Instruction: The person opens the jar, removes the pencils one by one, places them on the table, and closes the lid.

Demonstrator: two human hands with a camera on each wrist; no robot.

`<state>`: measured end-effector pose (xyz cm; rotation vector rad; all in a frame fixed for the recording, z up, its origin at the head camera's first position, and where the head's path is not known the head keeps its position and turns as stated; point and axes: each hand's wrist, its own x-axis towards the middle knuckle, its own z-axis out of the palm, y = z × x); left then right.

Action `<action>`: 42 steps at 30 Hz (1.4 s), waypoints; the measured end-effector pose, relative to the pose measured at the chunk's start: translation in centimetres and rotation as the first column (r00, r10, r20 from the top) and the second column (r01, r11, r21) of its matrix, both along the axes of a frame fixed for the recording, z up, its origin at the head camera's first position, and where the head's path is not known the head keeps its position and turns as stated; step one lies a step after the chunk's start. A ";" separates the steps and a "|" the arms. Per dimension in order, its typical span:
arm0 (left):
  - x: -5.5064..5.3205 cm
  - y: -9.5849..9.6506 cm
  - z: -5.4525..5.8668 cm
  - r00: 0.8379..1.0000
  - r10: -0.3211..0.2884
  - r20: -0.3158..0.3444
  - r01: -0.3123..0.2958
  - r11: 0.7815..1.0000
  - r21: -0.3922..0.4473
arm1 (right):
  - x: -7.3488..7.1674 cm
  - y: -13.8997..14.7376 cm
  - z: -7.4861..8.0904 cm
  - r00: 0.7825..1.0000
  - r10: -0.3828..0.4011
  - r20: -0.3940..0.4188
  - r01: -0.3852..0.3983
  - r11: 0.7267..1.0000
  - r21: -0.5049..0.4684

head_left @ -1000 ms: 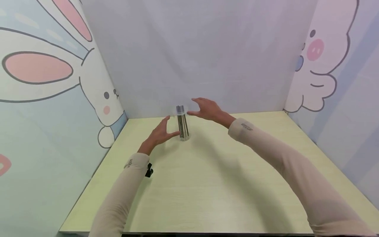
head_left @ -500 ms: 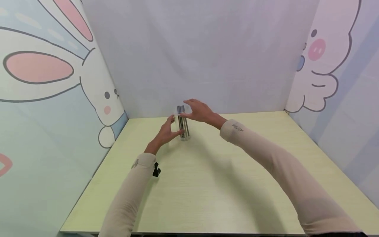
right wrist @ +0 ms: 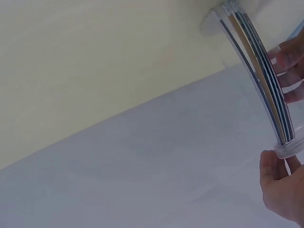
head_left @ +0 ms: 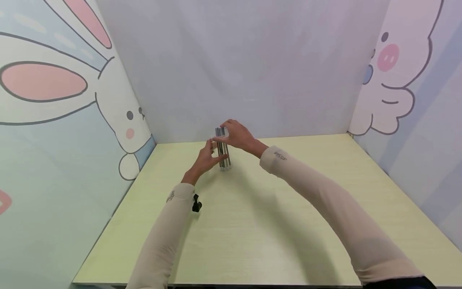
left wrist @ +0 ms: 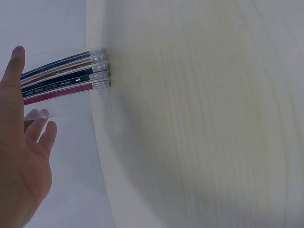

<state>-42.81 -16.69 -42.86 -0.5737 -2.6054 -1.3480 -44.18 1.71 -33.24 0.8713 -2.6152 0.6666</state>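
Note:
A clear cylindrical container (head_left: 225,167) stands at the back of the table, holding several long, thin pens (left wrist: 64,78) with dark, tan and red barrels. My left hand (head_left: 205,160) grips its side, thumb across the front and fingers behind. In the right wrist view these left fingers (right wrist: 289,59) lie along the clear wall. At the top, my right hand (head_left: 238,135) has its thumb and fingertips round the container's clear upper rim (right wrist: 289,149). The left wrist view shows the pens' clear ends down at the tabletop.
The pale wood-grain table (head_left: 245,241) runs back to a plain grey-white wall (head_left: 245,72). Side panels with a cartoon rabbit (head_left: 115,108) and another pink-nosed figure (head_left: 390,76) flank it. A small black clip-like piece (head_left: 196,204) sits at my left cuff.
Both hands have come in from the sides to the container. The left now holds its side and the right has moved left onto its top. The container stays in place.

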 end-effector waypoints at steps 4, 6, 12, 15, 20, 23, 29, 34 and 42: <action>-0.1 0.0 0.1 1.000 -0.008 0.015 0.008 0.999 0.039 | -0.1 -0.2 -0.4 1.000 0.008 -0.004 -0.008 0.999 -0.050; -0.1 0.0 0.1 1.000 0.005 0.017 -0.006 0.999 0.035 | -0.1 -0.3 -0.5 1.000 0.017 0.001 -0.017 0.998 -0.063; -0.2 -0.1 0.4 1.000 0.023 0.007 -0.023 1.000 -0.004 | 0.0 -0.2 -0.5 0.999 0.044 0.015 -0.043 0.997 -0.071; -0.2 -0.2 0.6 1.000 0.019 0.008 -0.019 1.000 -0.020 | 0.0 -0.2 -0.6 0.997 0.079 0.017 -0.077 0.994 -0.078; -0.2 -0.4 0.6 0.999 0.021 0.039 -0.019 0.999 -0.043 | -0.4 -0.1 -1.0 0.986 0.159 0.041 -0.155 0.984 -0.088; -0.3 -0.2 0.6 0.999 0.017 0.050 -0.015 0.999 -0.042 | -0.6 0.1 -1.1 0.984 0.168 0.056 -0.164 0.984 -0.070; -0.4 0.1 0.8 0.998 0.016 0.054 -0.014 0.999 -0.038 | -0.7 0.3 -1.2 0.993 0.114 -0.003 -0.114 0.991 -0.070; -0.4 0.1 0.7 0.998 0.010 0.063 -0.006 0.999 -0.051 | -0.8 0.1 -1.4 0.995 0.050 -0.088 -0.058 0.994 -0.089; -0.8 0.0 0.5 0.998 0.009 0.061 -0.006 0.999 -0.048 | -0.7 -0.2 -1.4 0.995 0.073 -0.067 -0.077 0.994 -0.071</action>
